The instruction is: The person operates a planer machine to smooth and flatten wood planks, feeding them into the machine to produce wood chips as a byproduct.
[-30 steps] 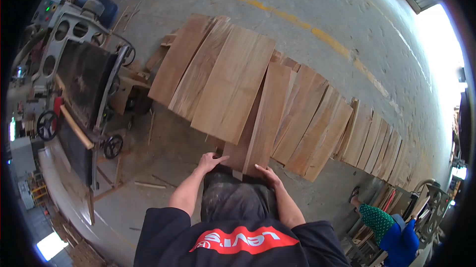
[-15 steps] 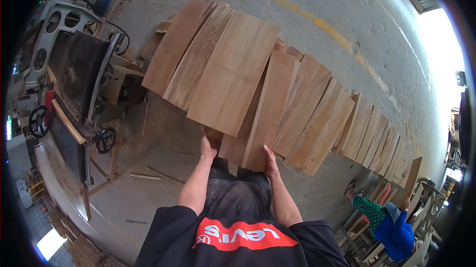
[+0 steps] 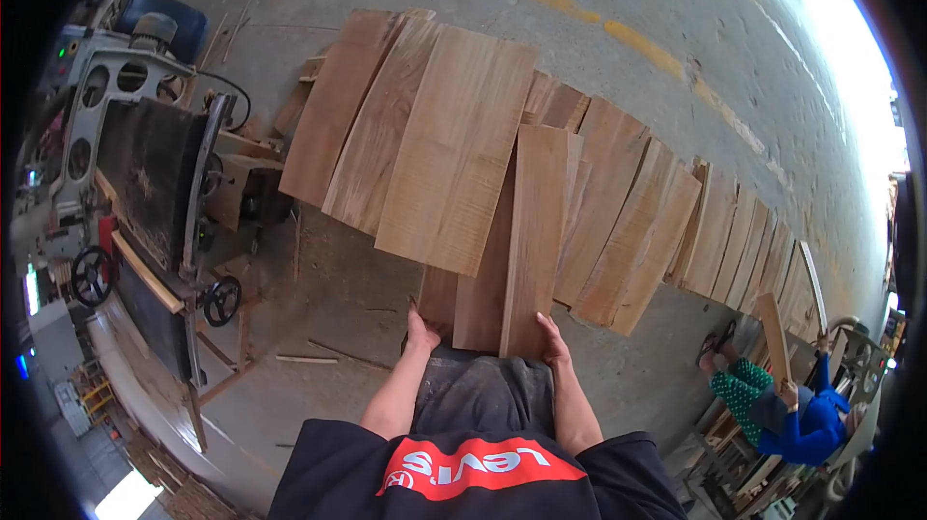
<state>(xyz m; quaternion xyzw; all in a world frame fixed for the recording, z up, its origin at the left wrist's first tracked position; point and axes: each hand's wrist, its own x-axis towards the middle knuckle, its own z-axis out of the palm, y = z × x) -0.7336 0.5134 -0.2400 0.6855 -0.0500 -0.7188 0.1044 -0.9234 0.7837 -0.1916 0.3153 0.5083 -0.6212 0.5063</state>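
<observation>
Between my two hands lie the near ends of several brown wooden boards (image 3: pixel 534 250), side by side and partly overlapping, close to my thighs. My left hand (image 3: pixel 422 329) grips the outer edge of the leftmost board (image 3: pixel 439 300), thumb upward, with its other fingers mostly hidden. On the opposite side, my right hand (image 3: pixel 553 338) holds the right edge of the rightmost board near its corner, its thumb along the edge. A wide pale board (image 3: pixel 454 153) lies over the far part of these boards, apart from my hands.
More boards (image 3: pixel 618 211) run in a long row to the right. A machine with handwheels (image 3: pixel 222 300) stands at left. Wood strips (image 3: pixel 307 359) lie on the concrete floor. At lower right, a person in blue (image 3: pixel 811 419) holds two boards.
The boards between my hands have come nearer to my body, and more of the leftmost board shows. The person at right now has two boards raised instead of one.
</observation>
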